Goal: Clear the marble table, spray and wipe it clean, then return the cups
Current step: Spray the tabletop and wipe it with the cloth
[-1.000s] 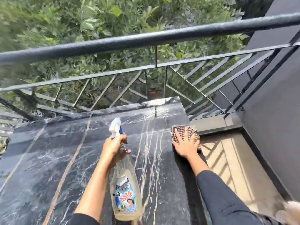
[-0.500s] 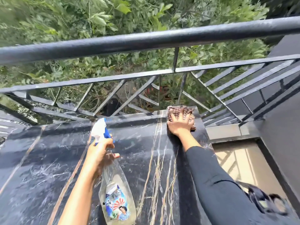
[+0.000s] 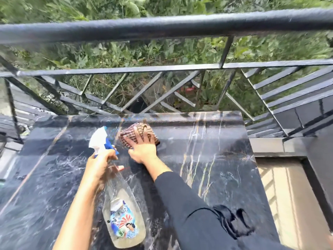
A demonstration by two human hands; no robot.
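Observation:
The black marble table with white and gold veins fills the lower view. My left hand grips the neck of a clear spray bottle with a white and blue trigger head, held above the table's middle. My right hand lies flat with spread fingers on a brown checked cloth, pressing it onto the marble near the far edge, just right of the bottle's head. No cups are in view.
A black metal railing runs right behind the table's far edge, with green bushes below it. To the right, a dark wall and a beige tiled floor border the table's right edge.
My right hand has slid the cloth from the table's right edge up to the far edge, then left toward the spray bottle. The left hand keeps holding the bottle.

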